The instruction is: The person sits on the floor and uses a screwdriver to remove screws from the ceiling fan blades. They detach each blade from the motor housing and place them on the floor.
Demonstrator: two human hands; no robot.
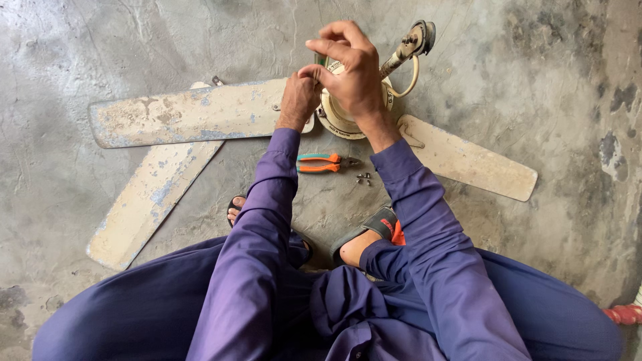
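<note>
Two hands: both meet over the fan motor (348, 110), which lies on the concrete floor (80, 53) straight ahead of the seated person.
Motor: cream, round and grimy, flat on its side; most of it is hidden behind the hands, so only its lower rim and right edge show.
Left hand (299, 99): fingers curled together against the motor's upper left edge, by the look of it gripping something small and dark; what exactly they clamp I cannot tell.
Right hand (351, 70): arched over the top of the motor, thumb and forefinger pinched together, the other fingers bent; it touches the left hand, likely steadying the same spot.
Rod (401, 50): sticks up and to the right from the motor, ending in a round cap, with a pale wire loop beside it.
Blades: one long blade (187, 113) runs left from the motor, apparently attached; a second blade (150, 200) lies loose under it, angled down-left; a third blade (468, 157) runs down-right from the motor.
Pliers (324, 162): orange and teal handles, laid down just below the motor, within easy reach between the forearms.
Screws (364, 178): a small cluster on the floor just right of the pliers, kept together near the work.
Feet: in sandals, tucked under purple sleeves.
</note>
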